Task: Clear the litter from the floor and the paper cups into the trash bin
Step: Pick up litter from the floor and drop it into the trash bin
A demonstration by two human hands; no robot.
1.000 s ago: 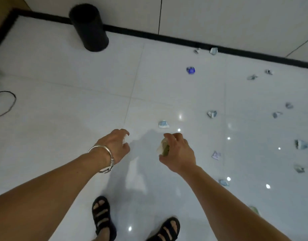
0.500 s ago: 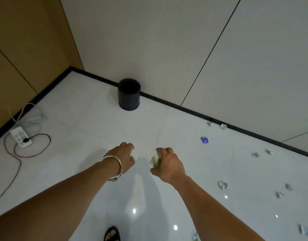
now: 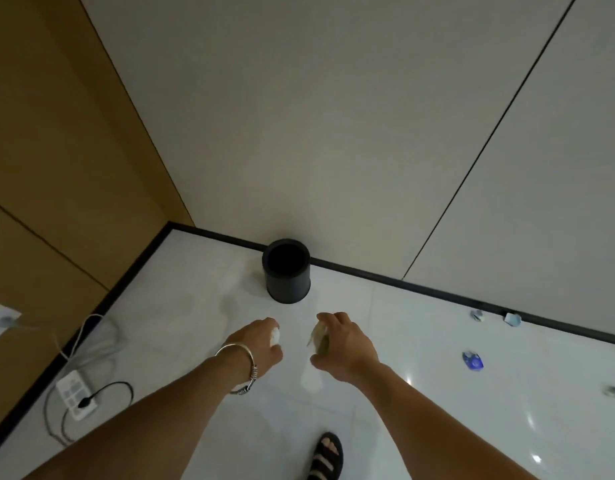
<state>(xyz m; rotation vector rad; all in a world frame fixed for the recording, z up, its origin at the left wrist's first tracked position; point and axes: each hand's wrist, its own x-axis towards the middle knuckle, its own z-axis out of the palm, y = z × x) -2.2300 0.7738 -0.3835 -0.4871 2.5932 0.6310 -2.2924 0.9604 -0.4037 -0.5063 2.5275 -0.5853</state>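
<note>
so left of the grip and nearer the camera there's a white power strip lying by the black baseboard with a black plug and looped cable in it, a white wall socket further left still, and one black sandal right behind the grip

The floor under me is glossy white tile, smooth enough to mirror spots of light. The trash bin at the far wall looks matt black, perhaps plastic. My left hand pinches a white scrap of crumpled paper. My right hand grips a greenish scrap, creased and dull. My bracelet is polished silver metal. To the right, a blue wrapper shines like foil. The power strip on the left is smooth white plastic.
</note>
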